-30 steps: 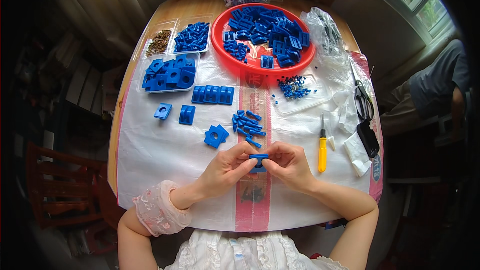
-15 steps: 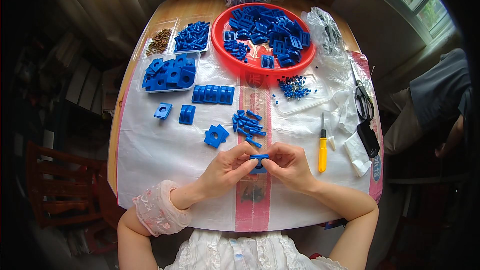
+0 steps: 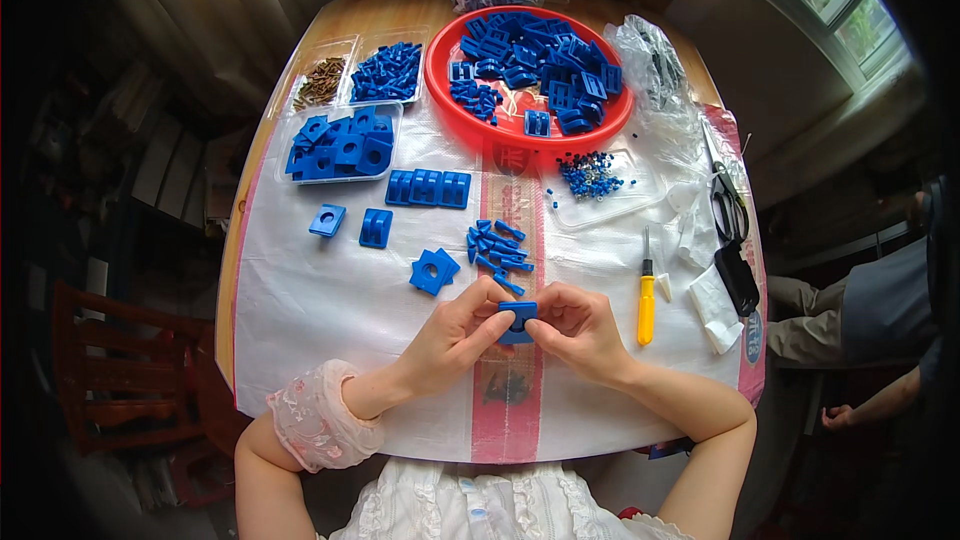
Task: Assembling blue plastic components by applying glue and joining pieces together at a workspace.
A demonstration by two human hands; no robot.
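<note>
pinching a small blue piece (image 3: pixel 517 336) between thumb and fingertips, with left hand (image 3: pixel 452 333) and right hand (image 3: pixel 577 333) alike, above the pink stripe (image 3: pixel 505 432) of the white sheet (image 3: pixel 295 320), just short of loose blue pegs (image 3: pixel 512 264). probably light, stiff, smooth enough to slip, hardly fragile; best taken by opposite edges.

1. Held piece (image 3: pixel 517 328), lower centre: solid blue.
2. Basin (image 3: pixel 447 112), upper centre: red; parts (image 3: pixel 562 96) within: blue.
3. Small rods (image 3: pixel 320 83), upper left: golden brown.
4. Screwdriver (image 3: pixel 646 306), right of centre: yellow handle, black collar.
5. Table cover (image 3: pixel 320 340): white, reddish-pink stripe down the middle.
6. Sleeve (image 3: pixel 322 416), lower left: pale pink, floral pattern.
7. Garment (image 3: pixel 480 505), lower edge: white.
8. Scissors (image 3: pixel 729 208), right: black handles.
9. Chair (image 3: pixel 125 410), lower left: reddish brown.
</note>
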